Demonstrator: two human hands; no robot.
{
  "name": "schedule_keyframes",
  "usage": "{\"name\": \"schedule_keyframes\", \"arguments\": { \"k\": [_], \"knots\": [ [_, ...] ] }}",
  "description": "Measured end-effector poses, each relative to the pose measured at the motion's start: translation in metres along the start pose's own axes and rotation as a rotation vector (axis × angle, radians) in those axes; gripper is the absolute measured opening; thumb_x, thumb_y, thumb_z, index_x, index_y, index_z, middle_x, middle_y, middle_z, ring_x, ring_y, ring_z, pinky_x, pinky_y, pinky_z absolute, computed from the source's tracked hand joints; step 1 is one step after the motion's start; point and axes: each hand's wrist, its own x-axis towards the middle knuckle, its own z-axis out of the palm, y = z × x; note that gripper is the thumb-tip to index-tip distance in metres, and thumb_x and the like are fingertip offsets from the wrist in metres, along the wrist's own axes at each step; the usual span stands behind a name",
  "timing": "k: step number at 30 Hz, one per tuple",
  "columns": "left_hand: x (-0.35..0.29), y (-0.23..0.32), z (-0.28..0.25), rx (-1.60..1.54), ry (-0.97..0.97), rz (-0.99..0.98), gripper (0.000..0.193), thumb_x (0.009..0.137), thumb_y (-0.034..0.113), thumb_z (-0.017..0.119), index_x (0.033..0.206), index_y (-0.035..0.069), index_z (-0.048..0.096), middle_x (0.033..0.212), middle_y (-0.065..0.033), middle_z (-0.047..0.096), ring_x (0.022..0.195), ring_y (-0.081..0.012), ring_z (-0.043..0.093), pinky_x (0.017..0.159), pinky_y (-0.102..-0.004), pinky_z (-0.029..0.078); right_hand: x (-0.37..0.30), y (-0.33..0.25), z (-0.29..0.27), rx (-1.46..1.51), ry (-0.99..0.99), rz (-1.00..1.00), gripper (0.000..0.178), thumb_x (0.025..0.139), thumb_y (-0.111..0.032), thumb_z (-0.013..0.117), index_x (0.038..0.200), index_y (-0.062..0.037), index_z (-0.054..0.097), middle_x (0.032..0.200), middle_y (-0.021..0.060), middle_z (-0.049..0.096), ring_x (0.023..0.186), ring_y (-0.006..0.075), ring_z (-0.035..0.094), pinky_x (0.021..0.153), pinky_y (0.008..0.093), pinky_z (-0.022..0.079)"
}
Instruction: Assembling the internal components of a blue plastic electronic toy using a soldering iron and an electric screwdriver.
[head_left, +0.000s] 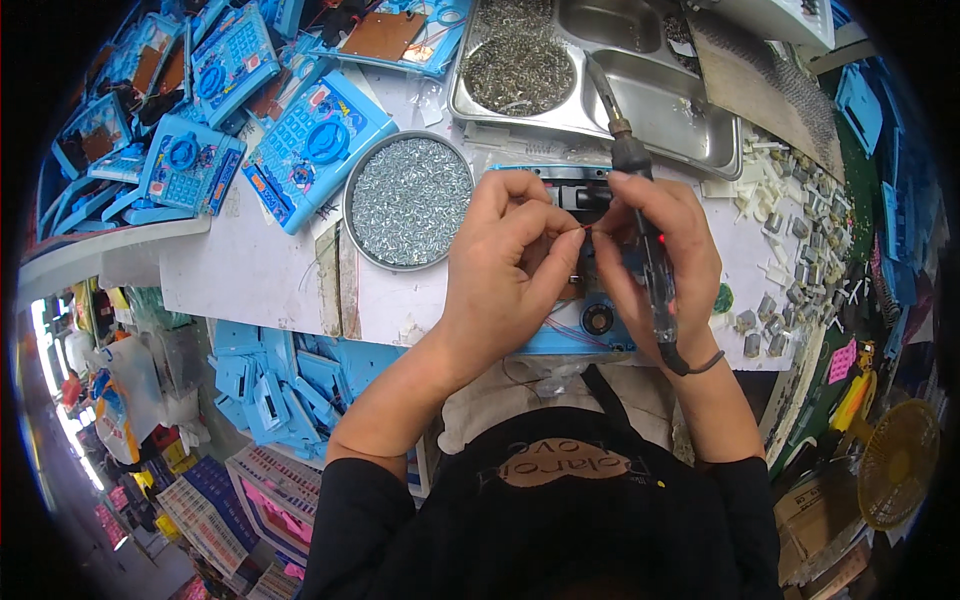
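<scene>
In front of me lies an opened blue plastic toy housing (575,343) with thin wires and a round black speaker (597,318) inside. My left hand (510,255) is closed above its left side, thumb and forefinger pinching a thin wire (587,228). My right hand (665,240) faces it, thumb and forefinger also at that wire. A soldering iron (630,158) is held along this right hand, its metal tip pointing away from me and its cord trailing by the wrist. A black part (578,195) sits at the far side of the housing, partly hidden by my fingers.
A round tin of small screws (412,200) stands left of my hands. Beyond is a compartmented steel tray (660,95) with metal bits. Blue toy units (318,145) pile up at the far left. Small white and grey parts (780,225) lie on the right. A yellow fan (898,465) stands lower right.
</scene>
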Motion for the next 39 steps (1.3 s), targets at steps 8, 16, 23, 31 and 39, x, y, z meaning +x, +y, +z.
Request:
{"name": "schedule_keyframes", "arguments": {
  "k": [8, 16, 23, 31, 39],
  "knots": [
    [0.004, -0.005, 0.004, 0.156, -0.049, -0.013, 0.004, 0.083, 0.000, 0.073, 0.084, 0.001, 0.069, 0.108, -0.0088, 0.050, 0.072, -0.0103, 0.052, 0.060, -0.0231, 0.043, -0.014, 0.001, -0.064, -0.090, -0.126, -0.025, 0.044, 0.080, -0.002, 0.080, 0.123, -0.0019, 0.067, 0.090, 0.0109, 0.064, 0.074, 0.0190, 0.061, 0.066, 0.0293, 0.049],
    [0.003, -0.007, 0.007, 0.202, -0.023, -0.002, 0.006, 0.081, -0.001, 0.073, 0.082, 0.001, 0.068, 0.106, -0.0104, 0.052, 0.072, -0.0146, 0.055, 0.063, -0.0265, 0.046, -0.019, -0.005, -0.089, 0.007, -0.271, -0.038, 0.026, 0.083, -0.007, 0.074, 0.106, -0.0001, 0.064, 0.073, 0.0106, 0.067, 0.055, 0.0205, 0.056, 0.049, 0.0312, 0.043],
    [0.003, -0.009, 0.008, 0.219, -0.003, -0.021, 0.005, 0.082, -0.002, 0.073, 0.083, 0.001, 0.068, 0.107, -0.0082, 0.051, 0.069, -0.0099, 0.054, 0.059, -0.0224, 0.044, -0.020, 0.000, -0.076, -0.015, -0.305, -0.105, 0.031, 0.077, -0.003, 0.076, 0.106, -0.0022, 0.066, 0.070, 0.0078, 0.065, 0.054, 0.0207, 0.057, 0.050, 0.0307, 0.043],
    [0.003, -0.010, 0.007, 0.232, 0.013, 0.032, 0.005, 0.081, -0.001, 0.073, 0.083, 0.001, 0.068, 0.105, -0.0089, 0.052, 0.069, -0.0110, 0.054, 0.059, -0.0233, 0.044, -0.018, 0.005, -0.071, -0.034, -0.309, -0.132, 0.031, 0.077, -0.003, 0.077, 0.106, -0.0022, 0.067, 0.069, 0.0067, 0.064, 0.054, 0.0207, 0.056, 0.049, 0.0309, 0.043],
    [0.004, -0.010, 0.009, 0.230, 0.020, 0.045, 0.006, 0.081, 0.000, 0.073, 0.082, 0.001, 0.068, 0.104, -0.0092, 0.052, 0.069, -0.0113, 0.053, 0.059, -0.0239, 0.043, -0.018, 0.005, -0.069, -0.086, -0.322, -0.171, 0.032, 0.076, -0.003, 0.078, 0.105, -0.0029, 0.067, 0.069, 0.0058, 0.063, 0.054, 0.0206, 0.055, 0.049, 0.0306, 0.042]
  ]
}}
